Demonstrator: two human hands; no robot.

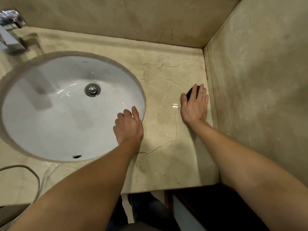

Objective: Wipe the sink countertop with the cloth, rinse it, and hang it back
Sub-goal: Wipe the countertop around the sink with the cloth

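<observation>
Head view: right hand [195, 106] spread flat on cloth [189, 95] by right wall [258, 80], left hand [128, 126] loose, empty; bunched cloth may skip far corner.

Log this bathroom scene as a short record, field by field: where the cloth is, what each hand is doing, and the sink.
cloth: dark, on the countertop near the side wall, mostly under the right hand
right hand: flat, fingers straight, pressing the cloth
left hand: at the sink rim, fingers loosely curled, holding nothing
sink: white, drain near its middle
faucet: top left, blurred
</observation>
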